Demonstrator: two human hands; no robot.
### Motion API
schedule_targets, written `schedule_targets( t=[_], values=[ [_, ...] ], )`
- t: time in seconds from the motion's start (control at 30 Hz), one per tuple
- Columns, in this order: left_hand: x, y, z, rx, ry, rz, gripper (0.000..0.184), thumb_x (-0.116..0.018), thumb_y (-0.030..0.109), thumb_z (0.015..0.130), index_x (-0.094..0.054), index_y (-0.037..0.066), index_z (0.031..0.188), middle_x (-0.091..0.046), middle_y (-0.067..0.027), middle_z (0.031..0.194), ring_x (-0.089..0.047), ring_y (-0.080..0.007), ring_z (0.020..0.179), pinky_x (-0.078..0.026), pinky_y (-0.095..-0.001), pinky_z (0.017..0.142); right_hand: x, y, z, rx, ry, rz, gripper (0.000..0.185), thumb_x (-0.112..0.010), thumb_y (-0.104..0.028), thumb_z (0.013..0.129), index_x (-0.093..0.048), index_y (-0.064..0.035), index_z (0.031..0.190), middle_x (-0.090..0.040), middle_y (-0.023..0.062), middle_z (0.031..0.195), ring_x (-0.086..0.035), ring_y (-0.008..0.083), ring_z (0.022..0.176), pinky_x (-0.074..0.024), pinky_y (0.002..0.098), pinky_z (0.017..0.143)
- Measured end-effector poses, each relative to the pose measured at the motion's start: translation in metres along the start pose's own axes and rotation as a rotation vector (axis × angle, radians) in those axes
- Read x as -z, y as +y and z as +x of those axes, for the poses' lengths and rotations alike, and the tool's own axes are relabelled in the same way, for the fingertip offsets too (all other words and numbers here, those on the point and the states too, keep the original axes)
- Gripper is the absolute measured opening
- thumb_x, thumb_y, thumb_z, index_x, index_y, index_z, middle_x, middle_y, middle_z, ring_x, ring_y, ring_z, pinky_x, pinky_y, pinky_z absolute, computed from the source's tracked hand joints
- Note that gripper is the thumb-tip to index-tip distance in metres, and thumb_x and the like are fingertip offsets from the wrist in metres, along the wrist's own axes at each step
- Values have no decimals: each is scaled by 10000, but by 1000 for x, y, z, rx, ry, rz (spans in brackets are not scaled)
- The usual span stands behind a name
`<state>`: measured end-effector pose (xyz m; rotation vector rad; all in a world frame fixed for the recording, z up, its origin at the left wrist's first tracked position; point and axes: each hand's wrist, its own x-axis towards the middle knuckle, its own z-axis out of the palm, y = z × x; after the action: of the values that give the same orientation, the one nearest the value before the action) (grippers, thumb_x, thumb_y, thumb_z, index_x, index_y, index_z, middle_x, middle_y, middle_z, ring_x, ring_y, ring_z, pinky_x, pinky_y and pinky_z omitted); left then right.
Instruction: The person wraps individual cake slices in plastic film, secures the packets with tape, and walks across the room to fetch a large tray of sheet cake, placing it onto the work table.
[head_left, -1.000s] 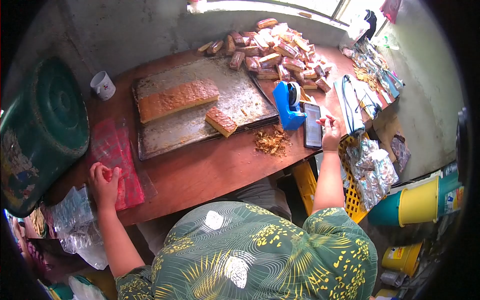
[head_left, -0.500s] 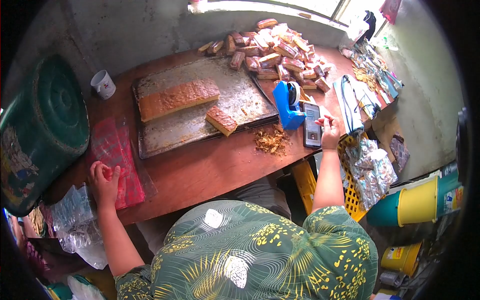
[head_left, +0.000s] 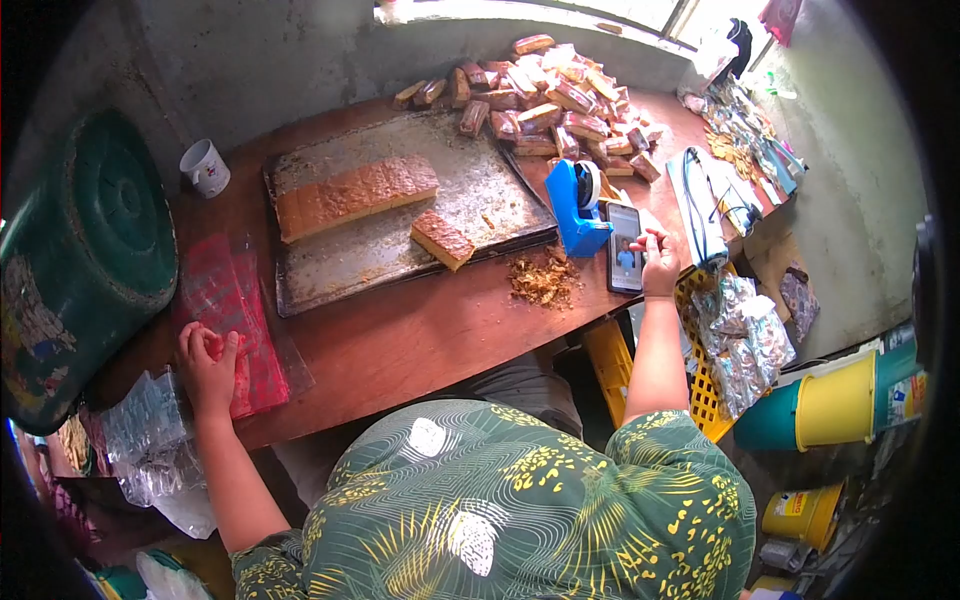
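My left hand [head_left: 208,368] rests on the red printed plastic bags [head_left: 258,340] at the table's left front, thumb and fingers apart. My right hand [head_left: 660,268] is at the right edge of a phone [head_left: 625,250] lying face up with its screen lit. Its fingers are loosely bent and apart, with the tips near the screen; I cannot tell whether they touch it. Left of the phone stands a blue tape dispenser [head_left: 577,215]. A long slab of cake [head_left: 355,195] and a smaller cut piece [head_left: 442,240] sit on a worn metal tray [head_left: 350,275].
Wrapped cakes [head_left: 570,100] form a heap at the back. Crumbs [head_left: 543,278] lie before the tray. A white mug [head_left: 205,168] and a large green tub [head_left: 90,260] stand left. Clear plastic bags [head_left: 150,425] hang at the left edge; a yellow crate [head_left: 705,400] is right, below the table.
The picture on the phone screen has changed. Both hands, the cake and the other things stay where they were.
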<state>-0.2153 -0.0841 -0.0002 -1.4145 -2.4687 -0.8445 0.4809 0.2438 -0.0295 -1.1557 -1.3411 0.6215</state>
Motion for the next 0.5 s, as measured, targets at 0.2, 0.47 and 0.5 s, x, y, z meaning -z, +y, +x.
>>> schedule_targets(
  t=[0.2,0.47,0.5],
  values=[
    [-2,-3,0,-22,9,-17,367,-784,358,887,-594,54,966,-559,-145,1315,-567,-355,1141,-455,-472,1004,3,4,2,-31,2,-75,153,-553,-38,1019,-641,13,1135,-667,73,914,-659,146,739,-529,278,757],
    [-1,0,-1,-5,4,-29,367,-788,354,883,-593,55,966,-564,-138,1293,-569,-348,1134,-455,-470,1000,-1,5,2,7,21,45,149,-560,-47,1018,-643,15,1125,-670,81,923,-712,184,841,-543,289,807],
    [0,0,-1,-6,2,-28,366,-790,351,882,-593,55,968,-564,-138,1292,-569,-348,1136,-455,-470,1001,0,6,3,11,15,43,148,-559,-47,1019,-643,13,1125,-670,81,925,-712,185,839,-542,289,812]
  ],
)
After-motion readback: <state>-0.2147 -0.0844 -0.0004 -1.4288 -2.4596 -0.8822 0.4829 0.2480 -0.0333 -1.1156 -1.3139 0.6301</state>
